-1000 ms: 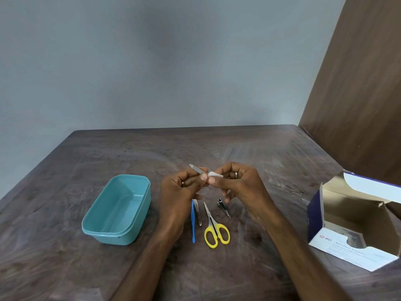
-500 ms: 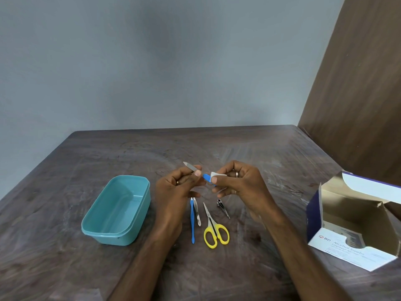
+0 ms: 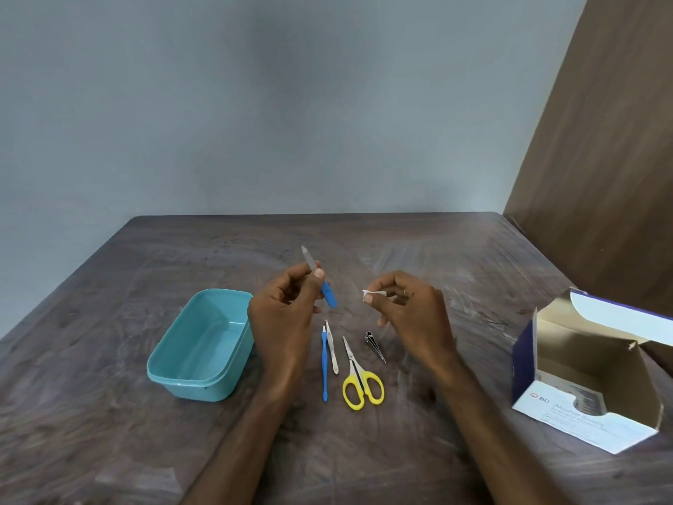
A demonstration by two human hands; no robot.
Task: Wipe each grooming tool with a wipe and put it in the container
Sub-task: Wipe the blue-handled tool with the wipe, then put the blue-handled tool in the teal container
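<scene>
My left hand (image 3: 282, 308) holds a nail file (image 3: 329, 295) with a blue handle and a metal blade pointing up and to the left. My right hand (image 3: 404, 304) pinches a small white wipe (image 3: 370, 294), a short gap away from the file. The teal container (image 3: 204, 344) stands on the table left of my left hand, with nothing visible inside. Below my hands lie a blue-handled tool (image 3: 324, 366), metal tweezers (image 3: 332, 347), yellow-handled scissors (image 3: 360, 379) and a dark nail clipper (image 3: 375, 345).
An open white and blue box of alcohol swabs (image 3: 590, 377) stands at the right edge of the dark wooden table (image 3: 109, 431). A brown wooden panel (image 3: 601, 158) rises behind it. A grey wall backs the table.
My hands have pulled apart. The wipe came off the file's blue handle and moved right with my right hand, while the file tilted more upright in my left hand.
</scene>
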